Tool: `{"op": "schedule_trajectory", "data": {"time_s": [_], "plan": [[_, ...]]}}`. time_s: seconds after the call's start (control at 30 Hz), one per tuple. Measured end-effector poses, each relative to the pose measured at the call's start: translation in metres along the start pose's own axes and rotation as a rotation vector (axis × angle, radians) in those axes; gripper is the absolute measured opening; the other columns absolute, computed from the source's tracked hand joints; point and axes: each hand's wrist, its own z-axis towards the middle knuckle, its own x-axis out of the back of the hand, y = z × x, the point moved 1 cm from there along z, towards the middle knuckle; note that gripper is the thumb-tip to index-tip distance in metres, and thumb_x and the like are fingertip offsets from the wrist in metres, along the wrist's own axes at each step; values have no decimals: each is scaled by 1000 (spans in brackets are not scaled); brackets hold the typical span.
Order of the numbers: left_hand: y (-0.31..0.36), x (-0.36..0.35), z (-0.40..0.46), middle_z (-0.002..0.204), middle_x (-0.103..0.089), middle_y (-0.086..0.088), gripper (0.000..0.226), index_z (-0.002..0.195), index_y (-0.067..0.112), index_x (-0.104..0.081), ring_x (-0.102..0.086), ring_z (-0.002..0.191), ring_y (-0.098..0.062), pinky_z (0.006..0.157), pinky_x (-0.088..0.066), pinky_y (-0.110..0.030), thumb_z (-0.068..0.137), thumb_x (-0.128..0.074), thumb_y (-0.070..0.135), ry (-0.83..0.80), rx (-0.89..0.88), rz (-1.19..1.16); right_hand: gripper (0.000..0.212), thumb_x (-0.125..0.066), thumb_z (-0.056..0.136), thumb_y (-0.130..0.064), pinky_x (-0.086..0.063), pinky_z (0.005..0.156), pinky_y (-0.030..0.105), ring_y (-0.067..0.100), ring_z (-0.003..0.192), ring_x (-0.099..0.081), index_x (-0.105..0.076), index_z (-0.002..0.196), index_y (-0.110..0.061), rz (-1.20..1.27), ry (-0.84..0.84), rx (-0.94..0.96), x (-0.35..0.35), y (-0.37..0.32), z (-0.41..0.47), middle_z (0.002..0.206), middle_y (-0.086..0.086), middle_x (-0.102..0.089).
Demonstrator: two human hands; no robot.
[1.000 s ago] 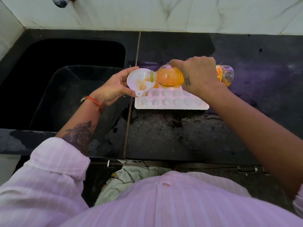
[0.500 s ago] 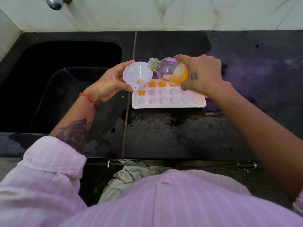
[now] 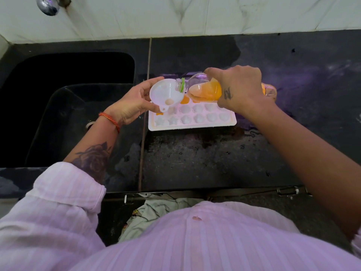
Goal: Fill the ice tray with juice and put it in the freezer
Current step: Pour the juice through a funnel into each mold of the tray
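Since the frame half a second before, the bottle (image 3: 205,89) had been tipped back a little, its mouth lying over the rim of the funnel (image 3: 166,94) and its juice pooled toward the base end, with none seen running out. The right hand (image 3: 237,90) gripped the bottle from above, fingers (image 3: 210,72) wrapped round its clear body, which lay nearly level above the far row of the ice tray (image 3: 192,118). The left hand (image 3: 132,102) held the white funnel at the tray's left end, thumb on the far rim and fingers curled under the near side, pinching it between them; the funnel's spout pointed down at the cells near the left edge, and only a pale residue showed in its throat. The ice tray sat flat on the dark tabletop (image 3: 195,163), just right of the seam beside the black sink (image 3: 68,98). A few cells in the far row and one at the left end held orange juice; the star and round cells of the nearer rows looked unfilled. A tap (image 3: 47,4) projected from the white tiled wall above the sink. Pale striped sleeves (image 3: 64,202) filled the bottom of the view.
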Motion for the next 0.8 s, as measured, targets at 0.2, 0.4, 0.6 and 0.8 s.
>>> {"op": "schedule_trajectory", "data": {"time_s": [0.2, 0.4, 0.6, 0.8], "plan": [[1, -6, 2, 133, -53, -4, 76, 124, 26, -51, -51, 123, -23, 83, -58, -32, 67, -63, -23, 8, 21, -6, 47, -67, 84, -25, -31, 60, 30, 24, 65, -44, -47, 125, -30, -36, -6, 24, -3, -1, 1, 73, 5, -47], [3, -9, 2, 132, -52, -3, 75, 126, 25, -50, -50, 123, -22, 87, -56, -32, 67, -63, -21, 16, 31, 9, 46, -67, 84, -21, -31, 61, 31, 25, 66, -44, -49, 125, -29, -41, 23, 47, -3, 3, 3, 72, 5, -46], [6, -10, 1, 135, -51, -5, 75, 125, 25, -50, -50, 124, -22, 88, -55, -32, 68, -63, -22, 21, 31, 11, 46, -68, 84, -21, -35, 64, 32, 26, 67, -44, -48, 125, -28, -35, 34, 63, -3, 4, 6, 74, 6, -46], [6, -10, 0, 134, -51, -7, 75, 123, 25, -51, -50, 123, -24, 84, -57, -31, 67, -62, -23, 14, 25, -7, 46, -66, 84, -16, -35, 63, 33, 28, 69, -50, -48, 125, -28, -56, 35, 68, -2, 4, 8, 73, 6, -48]]}}
